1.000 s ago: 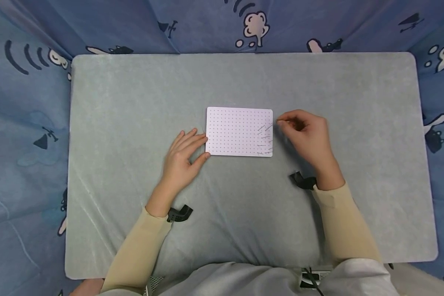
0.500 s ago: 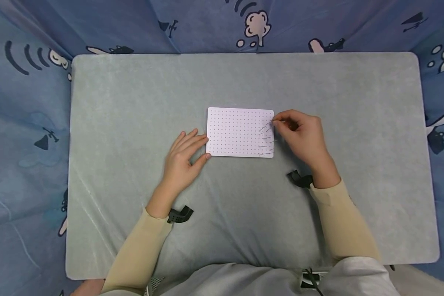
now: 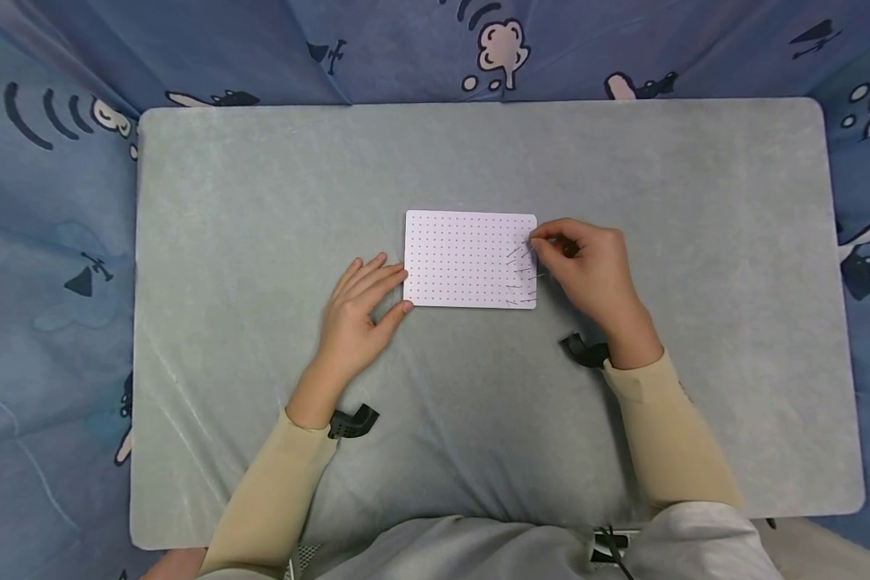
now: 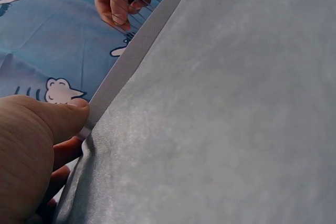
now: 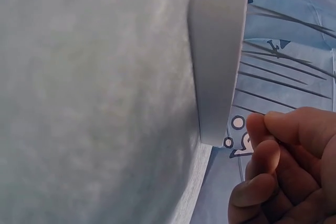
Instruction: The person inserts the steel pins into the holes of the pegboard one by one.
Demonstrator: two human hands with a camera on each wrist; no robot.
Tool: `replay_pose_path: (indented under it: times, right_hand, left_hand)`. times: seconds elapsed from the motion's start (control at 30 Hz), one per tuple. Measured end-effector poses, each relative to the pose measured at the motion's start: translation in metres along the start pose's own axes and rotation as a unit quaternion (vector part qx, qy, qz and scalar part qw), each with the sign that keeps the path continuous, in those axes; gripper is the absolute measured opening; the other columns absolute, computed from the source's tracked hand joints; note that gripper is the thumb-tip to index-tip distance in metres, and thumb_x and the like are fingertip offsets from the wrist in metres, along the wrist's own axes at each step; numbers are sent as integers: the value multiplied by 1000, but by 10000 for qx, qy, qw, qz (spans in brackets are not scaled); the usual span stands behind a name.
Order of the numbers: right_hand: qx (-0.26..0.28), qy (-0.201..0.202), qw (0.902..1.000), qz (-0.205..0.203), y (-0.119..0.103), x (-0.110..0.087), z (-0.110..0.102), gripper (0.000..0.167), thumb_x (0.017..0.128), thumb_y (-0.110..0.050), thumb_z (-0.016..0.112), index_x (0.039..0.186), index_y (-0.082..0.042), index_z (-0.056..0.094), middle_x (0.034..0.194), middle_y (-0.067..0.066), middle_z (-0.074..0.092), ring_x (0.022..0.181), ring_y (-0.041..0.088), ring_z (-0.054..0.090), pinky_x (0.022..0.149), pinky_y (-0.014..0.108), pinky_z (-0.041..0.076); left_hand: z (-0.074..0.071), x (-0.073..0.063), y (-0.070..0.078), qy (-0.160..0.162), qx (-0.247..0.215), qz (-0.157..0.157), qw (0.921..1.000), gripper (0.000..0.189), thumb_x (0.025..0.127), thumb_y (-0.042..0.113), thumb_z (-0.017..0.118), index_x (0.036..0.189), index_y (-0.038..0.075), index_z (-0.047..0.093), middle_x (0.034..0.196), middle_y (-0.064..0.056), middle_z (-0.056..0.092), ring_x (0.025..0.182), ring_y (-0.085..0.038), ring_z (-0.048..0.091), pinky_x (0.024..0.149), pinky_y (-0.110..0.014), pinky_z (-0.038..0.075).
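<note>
Two beige sleeves point(image 3: 275, 491) reach forward from the near edge over a grey padded surface point(image 3: 261, 201). Left hand point(image 3: 355, 314) lies flat with fingers straight, fingertips and thumb touching the left edge of a white perforated board point(image 3: 457, 258) at the middle of the surface. Right hand point(image 3: 587, 270) sits at the board's right edge, fingers curled and pinching a thin pin point(image 3: 531, 242) among other pins point(image 3: 522, 282) standing in the right-hand holes. Beyond hangs blue patterned cloth point(image 3: 406, 48).
</note>
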State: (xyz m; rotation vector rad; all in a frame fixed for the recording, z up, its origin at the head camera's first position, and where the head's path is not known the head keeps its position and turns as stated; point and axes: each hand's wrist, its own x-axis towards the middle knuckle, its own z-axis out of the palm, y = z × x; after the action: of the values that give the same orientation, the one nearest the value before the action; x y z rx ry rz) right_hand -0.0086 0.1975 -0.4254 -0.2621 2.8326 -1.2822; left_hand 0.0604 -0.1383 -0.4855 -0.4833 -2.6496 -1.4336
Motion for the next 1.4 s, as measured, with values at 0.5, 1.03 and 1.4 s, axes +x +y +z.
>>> replay_pose_path:
  times: [0.5, 1.03, 1.4]
  right_hand:
    - [-127, -3, 9999, -31, 0, 0, 3, 8, 102, -3, 76, 105, -3, 83, 87, 9, 76, 68, 19, 54, 58, 17, 39]
    - [-557, 353, 9960, 599, 6, -24, -22, 18, 107, -14, 73, 117, -2, 82, 106, 11, 79, 83, 13, 62, 71, 17, 45]
    - [-800, -468, 9900, 1061, 18, -59, -54, 38, 108, -24, 73, 137, 1, 71, 137, 22, 68, 118, 40, 65, 93, 58, 55]
  left_hand:
    - [1, 2, 0, -3, -14, 39, 10000, 44, 96, 17, 87, 135, -1, 75, 142, -15, 72, 150, -32, 53, 136, -46, 24]
    - [0, 2, -1, -67, 74, 33, 9999, 44, 99, 20, 84, 136, -1, 74, 144, -14, 71, 151, -31, 52, 136, -45, 24]
    - [1, 0, -2, -49, 77, 25, 10000, 44, 99, 21, 84, 136, -1, 74, 143, -14, 71, 151, -31, 53, 135, -45, 24]
